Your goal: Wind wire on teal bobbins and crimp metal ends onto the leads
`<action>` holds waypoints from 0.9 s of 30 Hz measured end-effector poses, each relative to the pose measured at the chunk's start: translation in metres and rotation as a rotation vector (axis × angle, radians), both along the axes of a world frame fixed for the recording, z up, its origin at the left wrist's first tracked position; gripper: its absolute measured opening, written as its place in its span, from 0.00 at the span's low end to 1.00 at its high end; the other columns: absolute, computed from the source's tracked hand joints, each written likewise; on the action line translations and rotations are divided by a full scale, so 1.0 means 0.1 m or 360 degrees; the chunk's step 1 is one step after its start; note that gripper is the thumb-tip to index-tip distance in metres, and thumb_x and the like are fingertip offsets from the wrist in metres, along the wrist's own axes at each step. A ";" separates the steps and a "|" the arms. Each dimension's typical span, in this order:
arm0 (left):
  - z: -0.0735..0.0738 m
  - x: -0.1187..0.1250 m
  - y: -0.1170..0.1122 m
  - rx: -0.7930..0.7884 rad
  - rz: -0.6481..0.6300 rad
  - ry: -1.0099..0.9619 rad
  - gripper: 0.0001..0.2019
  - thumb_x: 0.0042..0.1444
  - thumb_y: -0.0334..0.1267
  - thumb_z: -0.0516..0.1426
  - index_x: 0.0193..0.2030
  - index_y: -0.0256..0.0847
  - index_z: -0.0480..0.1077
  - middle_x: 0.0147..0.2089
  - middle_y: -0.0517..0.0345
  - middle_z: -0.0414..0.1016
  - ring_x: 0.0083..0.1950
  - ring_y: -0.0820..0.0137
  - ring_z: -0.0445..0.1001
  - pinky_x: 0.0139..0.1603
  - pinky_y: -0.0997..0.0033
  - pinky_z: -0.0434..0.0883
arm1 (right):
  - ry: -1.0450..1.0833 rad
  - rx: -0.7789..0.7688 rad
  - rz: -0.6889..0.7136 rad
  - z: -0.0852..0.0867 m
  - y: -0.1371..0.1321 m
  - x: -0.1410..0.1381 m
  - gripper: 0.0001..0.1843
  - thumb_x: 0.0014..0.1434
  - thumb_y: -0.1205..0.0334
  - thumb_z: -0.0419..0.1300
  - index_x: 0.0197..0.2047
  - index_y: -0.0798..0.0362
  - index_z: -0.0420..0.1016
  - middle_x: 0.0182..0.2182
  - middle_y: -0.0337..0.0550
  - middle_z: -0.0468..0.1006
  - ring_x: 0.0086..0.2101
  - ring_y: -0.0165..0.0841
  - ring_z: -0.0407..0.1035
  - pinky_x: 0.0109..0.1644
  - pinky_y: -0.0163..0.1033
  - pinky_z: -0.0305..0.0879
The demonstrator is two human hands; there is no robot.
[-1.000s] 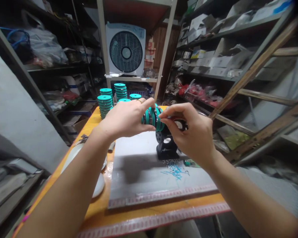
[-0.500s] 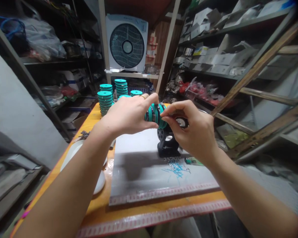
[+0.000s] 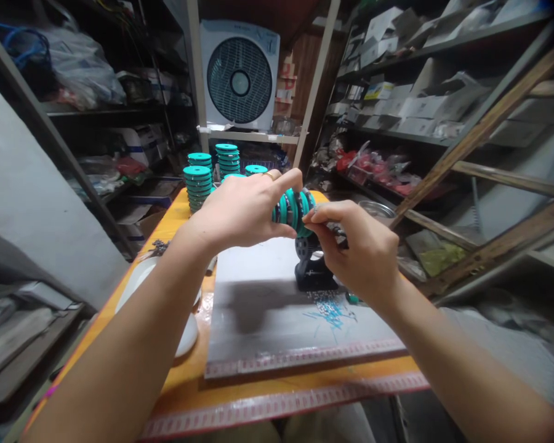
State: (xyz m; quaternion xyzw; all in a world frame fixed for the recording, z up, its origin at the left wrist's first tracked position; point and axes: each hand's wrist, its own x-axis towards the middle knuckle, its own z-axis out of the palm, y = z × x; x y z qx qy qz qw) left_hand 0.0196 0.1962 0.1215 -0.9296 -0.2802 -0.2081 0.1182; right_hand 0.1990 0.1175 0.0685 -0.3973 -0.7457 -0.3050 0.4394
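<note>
White dish [image 3: 139, 280] left of left grip, partly behind forearm. Teal spool stacks [image 3: 197, 187] beyond left grip, upright, probably saving counter [image 3: 176, 224] space. Left grip [image 3: 242, 212] curled round teal spool row [image 3: 290, 209], fingers above, thumb below, seemingly steadying it. Black stand [image 3: 316, 275] below, likely supporting row. Blue scraps [image 3: 331, 315] below right grip [image 3: 360, 246], fingertips pinched at row's right end; pinched item too small to tell.

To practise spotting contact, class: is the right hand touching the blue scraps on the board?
Apart: the head view shows bare board between the right hand and the blue scraps.
</note>
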 end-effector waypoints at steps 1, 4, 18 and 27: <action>0.00 0.00 0.00 0.0002 -0.0004 -0.0003 0.26 0.51 0.54 0.59 0.54 0.51 0.60 0.50 0.58 0.74 0.45 0.60 0.75 0.33 0.69 0.62 | -0.0015 -0.0011 0.0012 -0.01 0.00 0.00 0.10 0.62 0.75 0.57 0.40 0.49 0.67 0.32 0.39 0.77 0.36 0.34 0.74 0.41 0.39 0.70; 0.00 0.00 0.00 0.0004 -0.0014 -0.0008 0.26 0.51 0.53 0.59 0.54 0.50 0.60 0.50 0.57 0.74 0.44 0.61 0.74 0.33 0.69 0.62 | -0.0050 -0.0039 0.0041 -0.04 0.02 0.01 0.12 0.62 0.77 0.55 0.40 0.49 0.66 0.34 0.41 0.77 0.38 0.36 0.73 0.43 0.41 0.70; 0.00 -0.01 -0.02 -0.0001 -0.0006 -0.0014 0.25 0.52 0.54 0.58 0.54 0.50 0.60 0.50 0.58 0.74 0.45 0.59 0.74 0.34 0.67 0.62 | 0.0585 -0.0372 0.0105 -0.04 0.03 0.03 0.07 0.60 0.63 0.62 0.37 0.50 0.65 0.36 0.42 0.71 0.36 0.35 0.67 0.40 0.41 0.68; -0.01 -0.01 0.00 0.0048 -0.0011 0.0015 0.25 0.53 0.54 0.57 0.54 0.49 0.59 0.49 0.56 0.74 0.44 0.59 0.74 0.33 0.67 0.63 | 0.0898 -0.0887 0.0252 0.03 0.11 0.06 0.13 0.56 0.61 0.64 0.32 0.50 0.60 0.30 0.36 0.66 0.31 0.30 0.65 0.36 0.37 0.65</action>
